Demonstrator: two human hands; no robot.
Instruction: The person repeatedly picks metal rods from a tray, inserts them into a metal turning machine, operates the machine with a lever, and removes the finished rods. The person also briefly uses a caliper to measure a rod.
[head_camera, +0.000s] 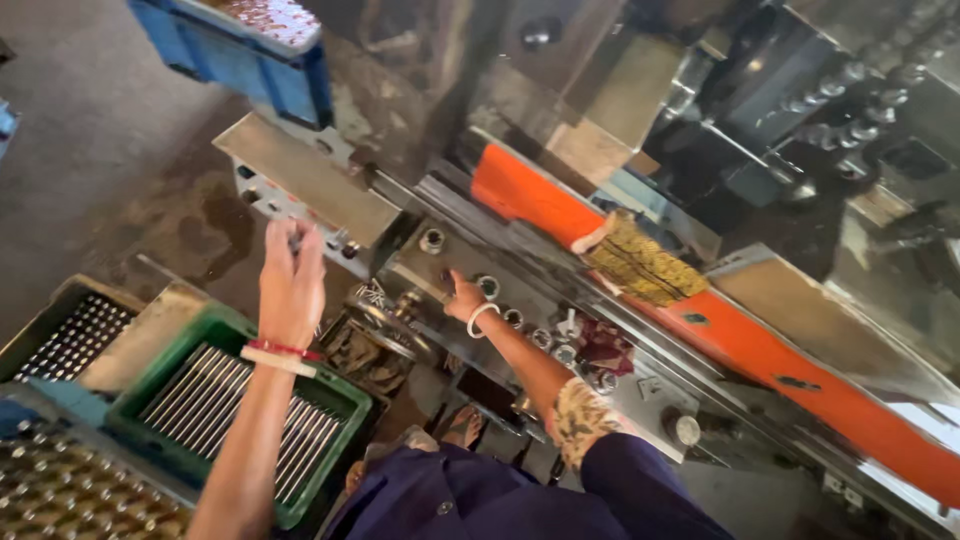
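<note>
- At the machine front, the left hand (291, 282) is raised, fingers together and pointing up, pinching a small dark part (295, 240) at the fingertips; the part is too small to identify.
- The left wrist carries a red band and a pale bangle.
- The part sits just below the edge of a grey metal plate (310, 180) that juts from the machine.
- The right hand (462, 296) rests on the machine bed (440, 262), fingertips on the metal beside a round socket (488, 286); whether it holds anything cannot be told.
- A white bangle is on the right wrist; the sleeve above is patterned.
- A row of similar round sockets and nuts runs along the bed to the right of that hand.
- Below the left forearm stands a green crate (225, 335) filled with thin metal rods (235, 415) lying side by side.
- To its left, a grey tray (55, 300) holds rods standing on end.
- An orange bar (740, 340) crosses the machine diagonally, with a yellowish rag (640, 265) draped over it.
- A blue crate (250, 70) sits at the top left, well apart from both hands.
</note>
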